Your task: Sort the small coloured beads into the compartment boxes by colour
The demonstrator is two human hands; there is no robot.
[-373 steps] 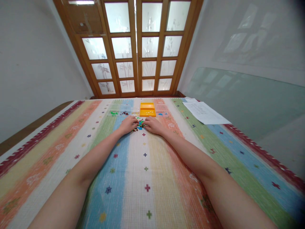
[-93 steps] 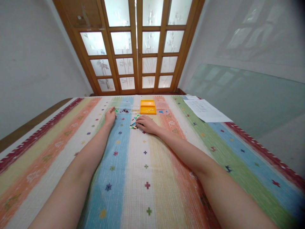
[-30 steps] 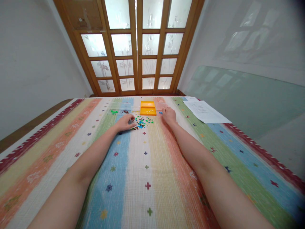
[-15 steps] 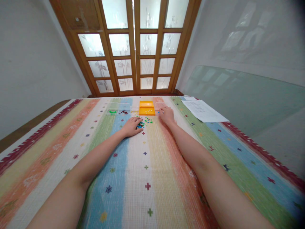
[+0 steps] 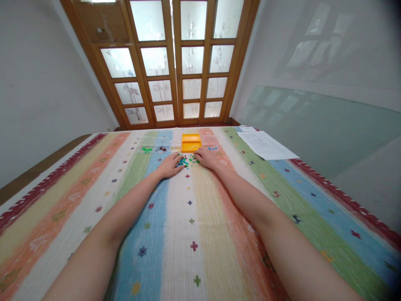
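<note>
A loose pile of small multicoloured pieces [image 5: 188, 161], too small to tell their kind, lies on the striped tablecloth [image 5: 178, 234]. My left hand [image 5: 170, 166] rests at the pile's left side, thumb and fingers apart, partly covering some pieces. My right hand [image 5: 206, 157] reaches in from the right; its bent fingers touch the pile's right edge, and no held piece shows. Just beyond stands a yellow tray [image 5: 191, 137] with white pieces in its near part. Right of it is a clear tray [image 5: 209, 139] with blue pieces.
A clear divided tray [image 5: 161, 141] left of the yellow one holds green and dark red pieces, with yellowish ones nearest the yellow tray. Papers [image 5: 267, 145] lie at the back right. Beyond the table is a wooden glazed door [image 5: 177, 96]; walls flank both sides.
My right hand has come away from the clear tray on the right and moved left to the pile, uncovering the blue pieces. My left hand stays beside the pile.
</note>
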